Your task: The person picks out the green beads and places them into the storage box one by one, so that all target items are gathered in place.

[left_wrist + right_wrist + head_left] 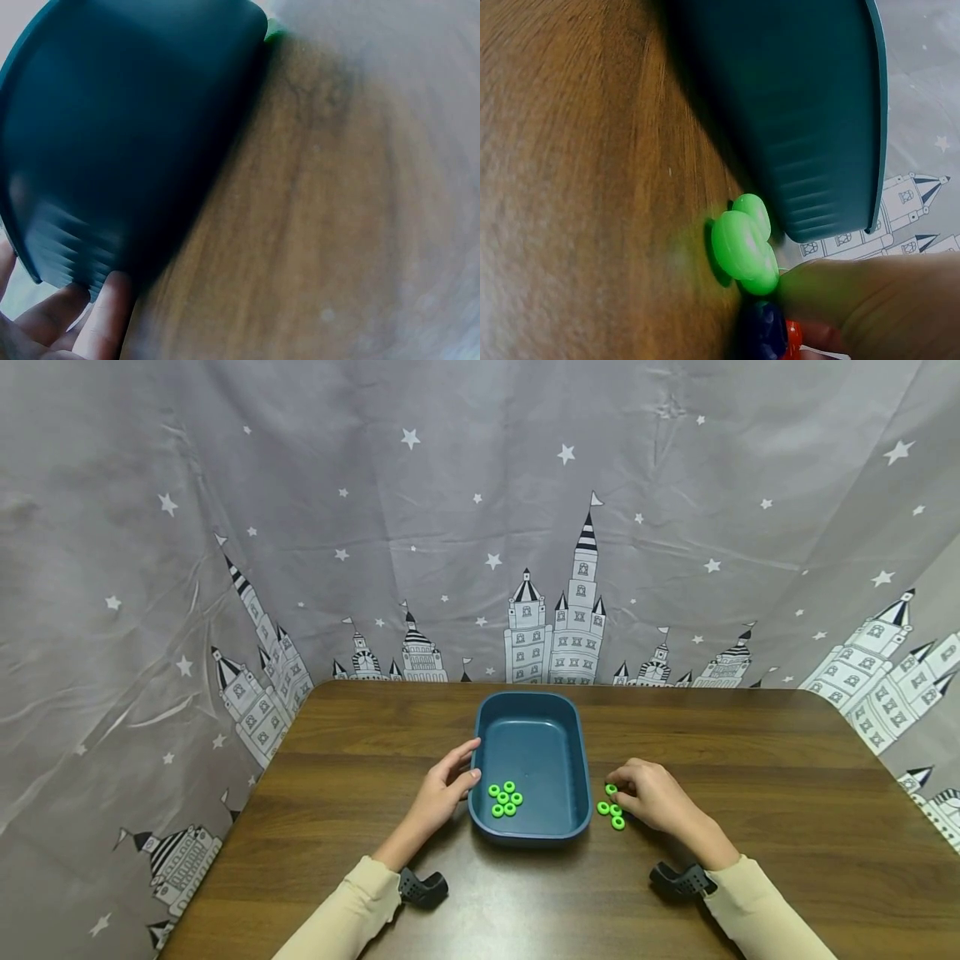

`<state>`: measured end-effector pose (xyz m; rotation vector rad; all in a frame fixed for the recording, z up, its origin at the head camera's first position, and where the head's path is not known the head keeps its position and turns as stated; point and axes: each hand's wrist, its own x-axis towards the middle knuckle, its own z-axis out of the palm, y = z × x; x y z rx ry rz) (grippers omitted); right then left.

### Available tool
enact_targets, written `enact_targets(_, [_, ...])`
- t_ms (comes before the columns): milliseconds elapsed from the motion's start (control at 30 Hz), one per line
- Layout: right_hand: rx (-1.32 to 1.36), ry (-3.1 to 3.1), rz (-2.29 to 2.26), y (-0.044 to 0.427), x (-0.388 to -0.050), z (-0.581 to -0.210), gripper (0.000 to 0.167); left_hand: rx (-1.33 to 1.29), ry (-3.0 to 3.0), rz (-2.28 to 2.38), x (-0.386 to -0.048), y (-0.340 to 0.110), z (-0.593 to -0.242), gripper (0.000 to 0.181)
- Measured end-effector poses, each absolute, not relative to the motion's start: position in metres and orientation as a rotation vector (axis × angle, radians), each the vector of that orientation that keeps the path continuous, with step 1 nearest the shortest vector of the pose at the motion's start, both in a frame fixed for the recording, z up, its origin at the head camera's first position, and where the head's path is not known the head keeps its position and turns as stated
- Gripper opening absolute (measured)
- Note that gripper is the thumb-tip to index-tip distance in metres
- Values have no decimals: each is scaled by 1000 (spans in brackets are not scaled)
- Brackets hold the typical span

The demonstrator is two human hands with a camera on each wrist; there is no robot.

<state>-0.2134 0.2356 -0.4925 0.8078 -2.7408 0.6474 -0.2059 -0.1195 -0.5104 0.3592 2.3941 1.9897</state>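
While the left hand (pixel 444 783) rests relaxed fingers against the left wall of the blue tray (pixel 536 756), the right hand (pixel 656 793) bends over the loose green rings (pixel 616 806) on the worktop (pixel 360 760), just right of the tray. Four of those show, with six more rings (pixel 498 799) inside the tray, toward its near left corner. Thumb and fingertips of the right hand are curled about the farthest loose ring (pixel 608 792), though I can't tell whether they have it pinched. To lift it well, I'd take it by opposite sides of its rim, keep the knuckles off its close neighbours, and raise it straight up before any sideways move. Light contact from the left hand should steady the tray; pushing would probably slide it.

Plenty escapes me. From the right wrist, the thumb hides most of the fingers, and something dark blue and red (pixel 767 330) by its tip is too unclear to name. From the left wrist, the hand is cut off at the edge, the tray's inside is hidden, and a green patch (pixel 274 31) beyond one corner is only a blur.
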Motion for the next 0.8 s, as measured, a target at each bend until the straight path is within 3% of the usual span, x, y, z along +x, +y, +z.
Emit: enact_targets(800, [709, -2742, 709, 234, -215, -484, 12, 357, 2400, 1996, -206, -120, -511, 50])
